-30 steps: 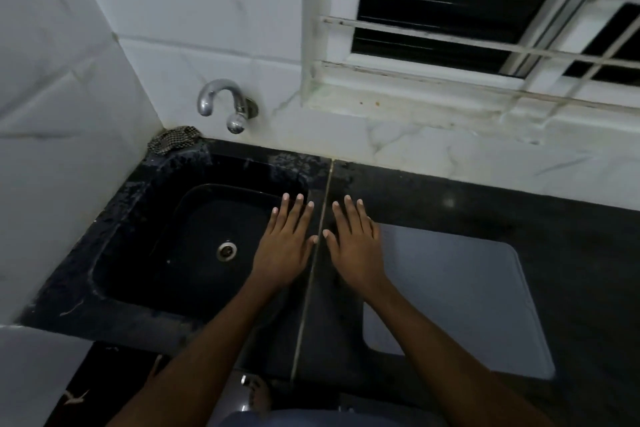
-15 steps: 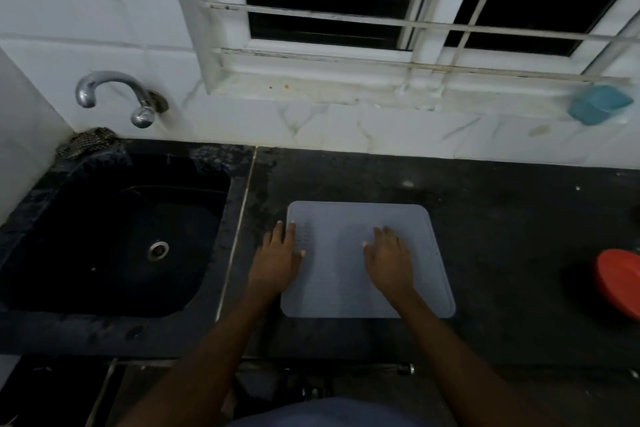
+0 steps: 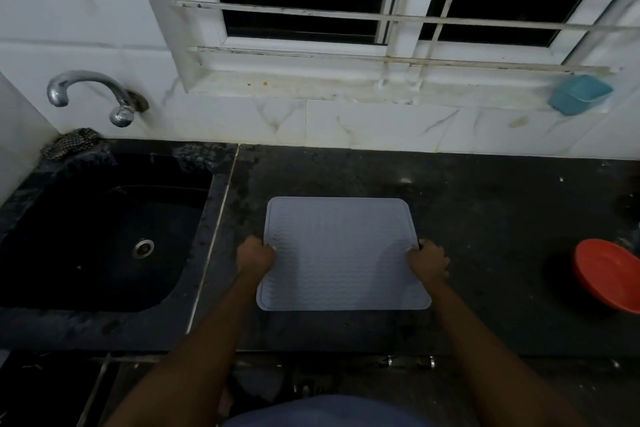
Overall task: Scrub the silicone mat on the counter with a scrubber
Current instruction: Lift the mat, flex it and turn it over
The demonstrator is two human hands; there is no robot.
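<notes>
While left hand (image 3: 255,258) and right hand (image 3: 428,262) grip the side edges of a pale grey rectangular silicone mat (image 3: 341,253) right of the black sink (image 3: 207,225), scrubbing seems unstarted; fetching a scrubber likely comes next.

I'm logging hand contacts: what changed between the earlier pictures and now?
Both hands moved off the top of the silicone mat, where they lay flat, outward to its sides: the left hand grips the left edge, the right hand the right edge. The mat still lies on the counter, beside the sink.
</notes>
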